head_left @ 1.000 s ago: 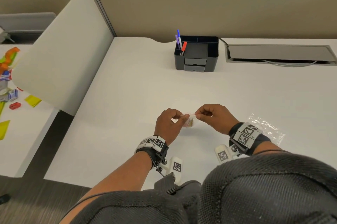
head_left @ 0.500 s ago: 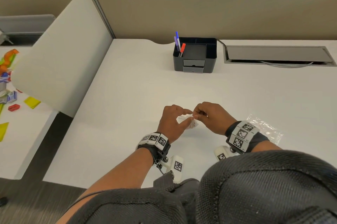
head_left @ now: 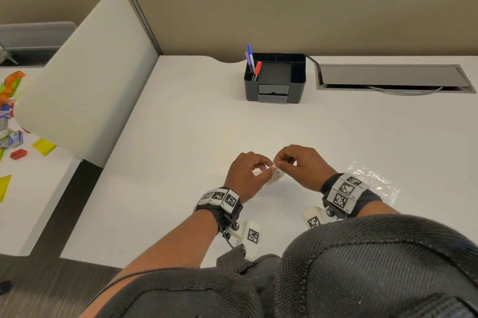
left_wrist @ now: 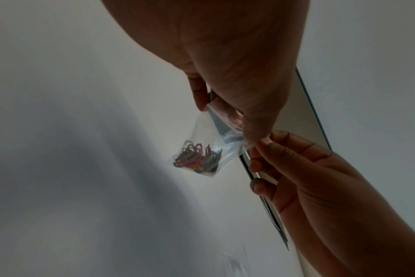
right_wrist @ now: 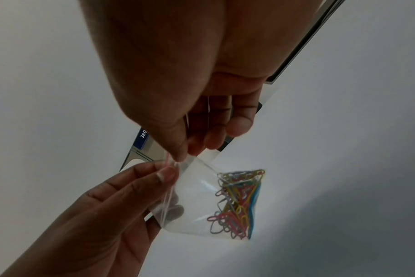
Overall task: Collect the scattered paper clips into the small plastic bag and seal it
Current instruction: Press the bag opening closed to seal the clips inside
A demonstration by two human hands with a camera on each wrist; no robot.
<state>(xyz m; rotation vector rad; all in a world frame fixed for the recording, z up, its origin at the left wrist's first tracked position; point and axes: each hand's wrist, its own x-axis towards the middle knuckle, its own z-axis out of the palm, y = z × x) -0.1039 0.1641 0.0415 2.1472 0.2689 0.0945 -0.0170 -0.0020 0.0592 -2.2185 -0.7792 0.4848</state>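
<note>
While both hands (head_left: 274, 170) pinch its top strip, bag (right_wrist: 197, 202) hangs mouth-up.

My left hand (head_left: 247, 175) and right hand (head_left: 301, 163) meet at centre frame, forearms angling in from below, fingers curled and thumb and forefinger tips of both pinched together, nearly touching.

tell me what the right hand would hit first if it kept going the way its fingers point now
The right hand points leftward at the left hand; both pinch the top of the small plastic bag holding the paper clips. Going on, it would likely meet the left hand's fingertips almost at once, though depth is unclear.
</note>
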